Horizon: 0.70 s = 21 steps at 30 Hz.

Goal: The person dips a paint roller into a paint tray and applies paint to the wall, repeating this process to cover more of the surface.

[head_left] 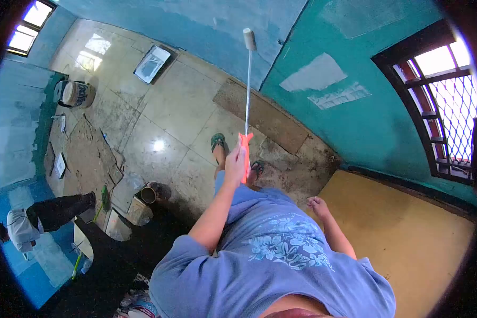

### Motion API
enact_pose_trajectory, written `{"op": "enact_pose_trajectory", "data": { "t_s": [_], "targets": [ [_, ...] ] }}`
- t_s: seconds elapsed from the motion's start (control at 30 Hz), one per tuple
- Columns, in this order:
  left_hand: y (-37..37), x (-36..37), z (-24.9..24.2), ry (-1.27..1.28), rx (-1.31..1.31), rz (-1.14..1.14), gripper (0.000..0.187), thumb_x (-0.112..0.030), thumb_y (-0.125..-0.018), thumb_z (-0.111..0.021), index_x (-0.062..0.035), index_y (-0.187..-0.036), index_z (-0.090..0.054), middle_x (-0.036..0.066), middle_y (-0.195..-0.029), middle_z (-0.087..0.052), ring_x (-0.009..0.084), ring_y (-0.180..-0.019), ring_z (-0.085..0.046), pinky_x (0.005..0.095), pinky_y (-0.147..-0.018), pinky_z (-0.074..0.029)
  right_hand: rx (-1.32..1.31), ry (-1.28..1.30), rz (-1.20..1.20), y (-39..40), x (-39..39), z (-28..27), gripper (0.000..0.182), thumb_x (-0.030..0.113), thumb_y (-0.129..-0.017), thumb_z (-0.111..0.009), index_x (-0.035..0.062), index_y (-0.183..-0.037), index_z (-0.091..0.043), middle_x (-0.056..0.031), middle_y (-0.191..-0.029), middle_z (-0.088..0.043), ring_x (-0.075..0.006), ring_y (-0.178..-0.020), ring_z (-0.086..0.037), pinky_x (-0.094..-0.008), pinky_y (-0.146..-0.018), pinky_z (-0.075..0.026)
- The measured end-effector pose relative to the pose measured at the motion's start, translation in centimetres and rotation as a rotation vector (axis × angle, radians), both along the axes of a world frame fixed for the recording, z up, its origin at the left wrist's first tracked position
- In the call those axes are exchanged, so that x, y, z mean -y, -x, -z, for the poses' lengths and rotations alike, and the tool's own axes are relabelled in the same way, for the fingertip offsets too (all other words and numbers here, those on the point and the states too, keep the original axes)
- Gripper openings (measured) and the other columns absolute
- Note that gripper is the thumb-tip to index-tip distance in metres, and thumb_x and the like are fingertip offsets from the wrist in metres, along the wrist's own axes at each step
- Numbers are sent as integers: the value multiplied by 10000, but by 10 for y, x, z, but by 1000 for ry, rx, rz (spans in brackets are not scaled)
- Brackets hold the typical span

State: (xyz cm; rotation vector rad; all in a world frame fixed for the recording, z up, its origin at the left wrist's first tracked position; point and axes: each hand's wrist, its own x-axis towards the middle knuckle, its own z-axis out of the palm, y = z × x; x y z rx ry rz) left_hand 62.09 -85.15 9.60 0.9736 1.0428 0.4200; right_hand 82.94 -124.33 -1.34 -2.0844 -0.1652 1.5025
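Grips the orange handle (244, 141) of a long-poled paint roller (248, 90) in the left hand (235, 165), with the pale roller head (249, 39) out at the far end by the blue wall (196, 24); impossible to tell if touching. Holds the right hand (318, 205) loosely curled near the yellow board (408, 228), apparently without a tool, though hard to say how tightly closed. Best handled with a firm, unstrained grip, the pole in line with the forearm, and the right hand added lower down to steady the tip and even the pressure. Dark lettering on the bucket (81, 95), too blurred to read surely; pale flowers on the blue shirt (222, 273), without legible words.
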Motion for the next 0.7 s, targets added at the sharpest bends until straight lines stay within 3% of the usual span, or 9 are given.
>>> {"op": "enact_pose_trajectory", "data": {
  "t_s": [0.17, 0.3, 0.33, 0.4, 0.5, 0.7],
  "targets": [
    [14, 46, -44, 122, -10, 78, 433, -247, -987, -427, -255, -1415, -365, 16, -610, -471, 102, -420, -462, 247, -358, -399, 4, -54, 0, 4, -5, -1, 221, 220, -923, -514, 51, -1025, -613, -26, -867, -614, -118, -782, -560, -256, -680, -462],
    [7, 45, -33, 204, 7, 61, 452, -270, -985, -435, -296, -1425, -335, 20, -640, -481, 101, -426, -453, 239, -361, -401, -22, 30, 23, 7, -15, -12, 196, 231, -895, -551, 45, -922, -607, -5, -781, -581, -110, -703, -516, -260, -620, -418],
    [4, 40, -30, 205, 2, 64, 452, -270, -985, -435, -296, -1425, -335, 20, -640, -481, 101, -426, -453, 239, -361, -401, -7, 47, 4, 8, -18, -17, 204, 232, -892, -551, 41, -930, -611, -5, -776, -575, -109, -704, -512, -261, -624, -419],
    [-4, 29, -24, 107, -14, 7, 417, -270, -989, -425, -195, -1398, -398, 21, -629, -474, 96, -430, -466, 241, -355, -405, 3, 66, -8, 11, -12, -13, 213, 234, -889, -552, 37, -938, -616, -4, -771, -569, -109, -704, -509, -263, -628, -420],
    [-18, 20, -26, 120, 39, -61, 413, -272, -990, -420, -180, -1392, -407, 20, -624, -474, 92, -424, -458, 238, -351, -398, -37, 37, -45, 9, -6, -3, 237, 270, -870, -540, 73, -980, -614, -20, -862, -623, -120, -759, -566, -279, -665, -459],
    [2, 57, -50, 86, -28, 91, 439, -296, -995, -396, -244, -1428, -343, 12, -634, -466, 77, -429, -454, 225, -352, -399, -45, 8, 31, 9, -4, 3, 243, 255, -860, -542, 79, -1011, -617, -3, -871, -619, -115, -773, -567, -288, -661, -451]
  ]
}}
